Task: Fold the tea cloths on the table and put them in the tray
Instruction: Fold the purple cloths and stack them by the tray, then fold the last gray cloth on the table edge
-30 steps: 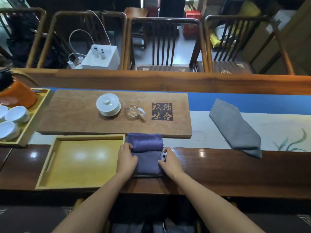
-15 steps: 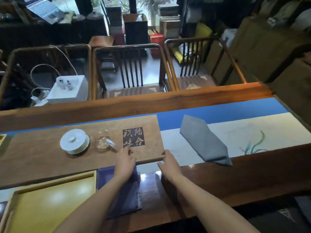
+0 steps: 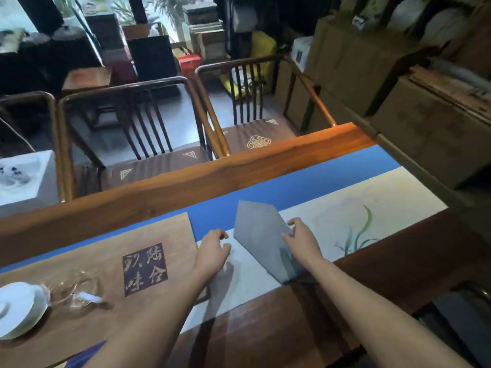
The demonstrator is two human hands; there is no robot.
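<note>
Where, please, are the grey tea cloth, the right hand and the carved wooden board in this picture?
grey tea cloth (image 3: 259,235): head view, its flat middle.
right hand (image 3: 301,241): head view, back of the hand.
carved wooden board (image 3: 106,251): head view, bare wood left of the characters.

On the desk (image 3: 265,328) the cloth (image 3: 261,235) lies right of the wooden board (image 3: 93,261), which carries a lidded cup (image 3: 18,306) and glass pitcher (image 3: 71,290) at its left; 2 chairs (image 3: 138,123) stand behind.

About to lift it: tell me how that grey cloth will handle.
The grey cloth lies flat and thin, so it will probably droop when lifted. It looks light. The right hand at its edge could likely slide it easily.
</note>
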